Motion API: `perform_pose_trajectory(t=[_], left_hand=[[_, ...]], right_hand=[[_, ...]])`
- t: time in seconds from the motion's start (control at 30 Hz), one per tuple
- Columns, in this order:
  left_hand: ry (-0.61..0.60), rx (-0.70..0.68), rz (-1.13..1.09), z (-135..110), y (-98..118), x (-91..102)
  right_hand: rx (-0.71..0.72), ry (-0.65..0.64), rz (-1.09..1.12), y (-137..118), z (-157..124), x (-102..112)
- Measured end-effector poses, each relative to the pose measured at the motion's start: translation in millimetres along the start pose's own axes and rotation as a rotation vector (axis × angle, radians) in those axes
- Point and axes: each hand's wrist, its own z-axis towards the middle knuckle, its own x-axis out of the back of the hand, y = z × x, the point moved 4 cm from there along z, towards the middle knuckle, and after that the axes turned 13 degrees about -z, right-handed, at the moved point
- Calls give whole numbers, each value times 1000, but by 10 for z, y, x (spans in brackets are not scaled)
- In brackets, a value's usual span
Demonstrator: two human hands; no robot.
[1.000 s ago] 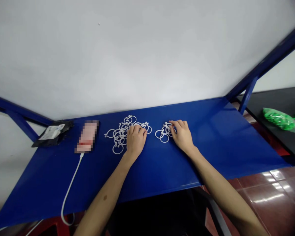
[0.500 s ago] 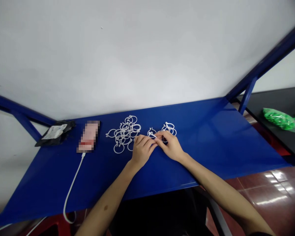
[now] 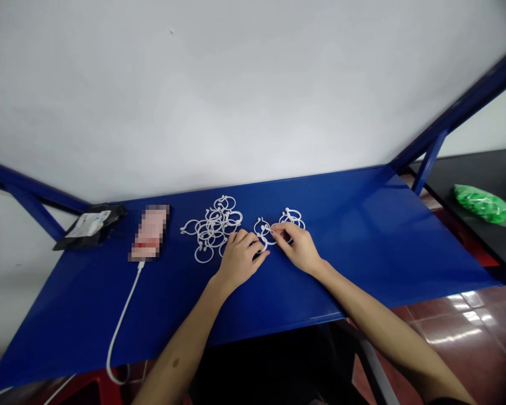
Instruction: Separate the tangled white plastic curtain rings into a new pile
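My left hand [image 3: 239, 260] is at the middle of the blue table, thumb and forefinger curled around the edge of a white plastic ring [image 3: 263, 243]. To its right, my right hand [image 3: 297, 244] pinches a thin white plastic ring with a knobbed clasp [image 3: 266, 228] between thumb and forefinger. Whether both hands touch the same ring is hard to make out. Another white ring [image 3: 256, 226] lies just beyond the fingertips. A tangle of several white rings [image 3: 211, 225] spreads left of my left hand. A smaller group of rings [image 3: 294, 214] sits behind my right hand, partly covered by it.
On the left of the blue table [image 3: 354, 225] lie a blurred pink phone [image 3: 150, 230] with a white cable [image 3: 121, 326] and a black plastic package [image 3: 90, 226]. Blue frame bars flank both sides. A bag of green pieces [image 3: 484, 205] rests on a dark table at right.
My hands have moved slightly apart. The left fingers have opened a little, and more of the white rings between the hands shows. The view has shifted slightly.
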Motion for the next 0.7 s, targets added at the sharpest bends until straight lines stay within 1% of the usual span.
perform_pose_trajectory(t=[0.07, 0.13, 0.23, 0.3, 0.4, 0.5, 0.57, 0.63, 0.7], left_hand=[[-4, -38, -52, -4, 26, 11], [18, -62, -138, -4, 41, 56], [70, -66, -242, -1, 24, 141], [99, -53, -241, -3, -19, 173], [135, 14, -124, -20, -131, 169], [151, 111, 31, -39, -235, 142], [161, 151, 79, -38, -244, 144], [190, 168, 53, -23, -201, 172], [226, 162, -70, 0, -130, 211]], right_hand=[[9, 15, -26, 4, 6, 19], [4, 45, -57, 17, 19, 59], [-48, 106, -100, 57, 51, 152], [-83, 148, -106, 84, 71, 218], [-106, 183, -84, 104, 86, 277], [-130, 162, -39, 113, 77, 266], [-145, 128, 2, 110, 65, 234], [-150, 95, 49, 91, 53, 201], [-143, 54, 99, 53, 43, 168]])
